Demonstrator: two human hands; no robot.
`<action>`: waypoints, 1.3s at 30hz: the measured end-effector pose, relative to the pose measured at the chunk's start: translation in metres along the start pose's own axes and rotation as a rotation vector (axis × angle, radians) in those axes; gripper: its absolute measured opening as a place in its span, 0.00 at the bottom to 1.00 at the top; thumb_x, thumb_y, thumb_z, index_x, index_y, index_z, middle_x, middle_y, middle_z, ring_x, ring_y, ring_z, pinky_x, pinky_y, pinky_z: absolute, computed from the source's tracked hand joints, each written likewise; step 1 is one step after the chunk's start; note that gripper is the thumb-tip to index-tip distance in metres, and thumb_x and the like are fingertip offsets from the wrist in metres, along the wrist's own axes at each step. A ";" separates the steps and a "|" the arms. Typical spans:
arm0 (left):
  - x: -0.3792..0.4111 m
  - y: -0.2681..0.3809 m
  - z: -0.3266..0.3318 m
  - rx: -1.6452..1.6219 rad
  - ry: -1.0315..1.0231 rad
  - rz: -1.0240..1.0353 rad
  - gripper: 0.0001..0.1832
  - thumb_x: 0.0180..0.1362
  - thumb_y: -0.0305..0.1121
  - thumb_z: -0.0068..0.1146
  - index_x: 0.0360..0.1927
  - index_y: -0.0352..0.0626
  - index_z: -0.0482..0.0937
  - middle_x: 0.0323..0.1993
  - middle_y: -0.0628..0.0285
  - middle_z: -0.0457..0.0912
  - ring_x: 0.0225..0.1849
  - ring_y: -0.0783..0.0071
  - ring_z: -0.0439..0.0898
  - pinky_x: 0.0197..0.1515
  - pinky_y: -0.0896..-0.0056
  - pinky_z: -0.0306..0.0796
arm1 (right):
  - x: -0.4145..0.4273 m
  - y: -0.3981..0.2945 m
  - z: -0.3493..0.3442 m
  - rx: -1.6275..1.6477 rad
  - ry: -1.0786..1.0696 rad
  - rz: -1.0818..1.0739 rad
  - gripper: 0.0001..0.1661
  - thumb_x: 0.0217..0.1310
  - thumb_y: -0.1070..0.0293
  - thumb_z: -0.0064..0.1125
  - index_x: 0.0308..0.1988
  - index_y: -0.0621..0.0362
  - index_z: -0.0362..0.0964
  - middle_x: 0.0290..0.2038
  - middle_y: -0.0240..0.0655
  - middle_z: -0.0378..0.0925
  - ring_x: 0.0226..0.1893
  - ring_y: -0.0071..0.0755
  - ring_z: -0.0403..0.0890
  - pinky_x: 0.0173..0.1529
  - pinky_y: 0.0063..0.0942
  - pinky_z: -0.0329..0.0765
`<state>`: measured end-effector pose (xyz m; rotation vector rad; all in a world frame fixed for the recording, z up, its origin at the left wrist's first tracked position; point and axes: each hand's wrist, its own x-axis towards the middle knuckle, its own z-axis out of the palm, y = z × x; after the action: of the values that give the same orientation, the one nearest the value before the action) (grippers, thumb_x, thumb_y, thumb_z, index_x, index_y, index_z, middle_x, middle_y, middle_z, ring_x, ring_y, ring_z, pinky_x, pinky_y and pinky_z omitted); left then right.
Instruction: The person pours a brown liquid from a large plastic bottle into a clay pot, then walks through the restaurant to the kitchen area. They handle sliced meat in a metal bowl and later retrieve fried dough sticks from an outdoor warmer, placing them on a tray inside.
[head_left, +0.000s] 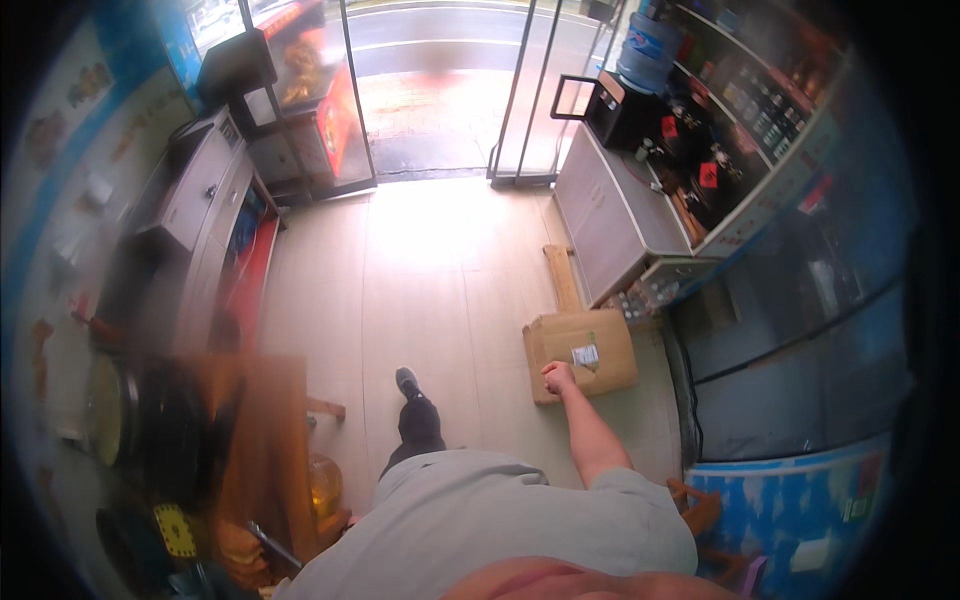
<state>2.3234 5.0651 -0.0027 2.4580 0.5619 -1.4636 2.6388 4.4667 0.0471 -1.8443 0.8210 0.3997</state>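
Note:
My right hand (557, 377) hangs at the end of my outstretched arm, its fingers curled into a loose fist with nothing seen in it. In the picture it overlaps the near edge of a taped cardboard box (559, 337) on the floor; whether they touch is not clear. The box bears a white label (585, 355). My left hand is out of view behind my body. My grey shoe (406, 380) is set forward on the tiled floor (420, 300).
Glass doors (517, 97) open onto pavement and a road. A wooden bench (561, 277) and a cabinet (600, 217) with a water dispenser (619, 112) stand right. Left are a drawer desk (202, 180), a wooden table (274, 435) and a jug of yellow liquid (324, 484).

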 end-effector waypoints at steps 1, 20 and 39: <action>0.022 0.015 -0.025 -0.011 -0.006 0.001 0.10 0.60 0.36 0.48 0.37 0.44 0.80 0.37 0.54 0.79 0.37 0.60 0.77 0.37 0.61 0.70 | 0.025 -0.026 0.013 0.016 -0.022 -0.011 0.15 0.58 0.79 0.47 0.29 0.53 0.80 0.19 0.37 0.76 0.15 0.35 0.77 0.17 0.36 0.71; 0.392 0.346 -0.794 -1.168 0.320 0.130 0.11 0.60 0.19 0.33 0.28 0.40 0.69 0.18 0.56 0.74 0.13 0.71 0.69 0.14 0.70 0.67 | 0.317 -0.205 0.086 -0.112 -0.222 0.558 0.09 0.55 0.73 0.62 0.22 0.59 0.75 0.19 0.36 0.77 0.17 0.36 0.80 0.21 0.35 0.77; 0.547 0.584 -1.002 -0.729 -0.074 -0.054 0.09 0.62 0.30 0.51 0.38 0.36 0.80 0.31 0.53 0.83 0.30 0.59 0.83 0.30 0.60 0.77 | 0.934 -0.961 0.151 0.029 -0.197 -0.067 0.16 0.61 0.75 0.56 0.50 0.60 0.74 0.36 0.35 0.81 0.25 0.25 0.81 0.26 0.21 0.78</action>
<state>3.6052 5.0339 -0.0064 1.8195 0.9480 -1.0901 3.9869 4.4986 0.0685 -1.7682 0.6256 0.5148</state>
